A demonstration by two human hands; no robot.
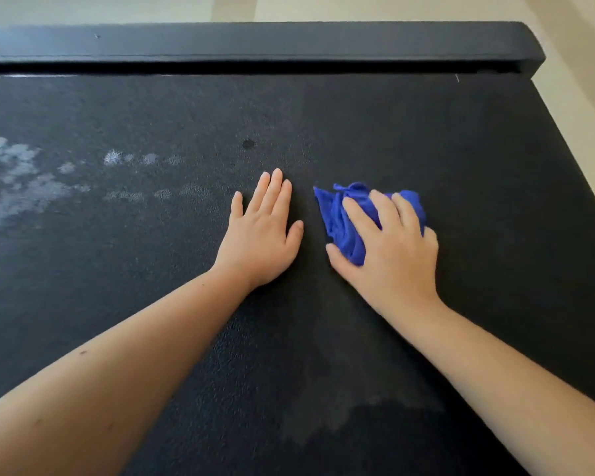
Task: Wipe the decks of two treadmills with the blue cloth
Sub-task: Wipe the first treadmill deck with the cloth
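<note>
A black textured treadmill deck [409,132] fills most of the view. My right hand [392,242] lies on a bunched blue cloth [337,218] right of the deck's middle, fingers curled over it and thumb against its near edge. The cloth sticks out to the left and beyond the fingers. My left hand [265,231] rests flat on the deck just left of the cloth, fingers straight and together, holding nothing. Pale grey smudges [21,180] mark the deck at the left. A duller dusty patch [340,400] shows on the deck between my forearms.
A raised black end rail [289,42] runs across the far edge of the deck, with a dark gap below it. The deck's right edge [564,159] drops to pale beige floor [584,63]. A small dark spot [248,143] lies beyond my left hand.
</note>
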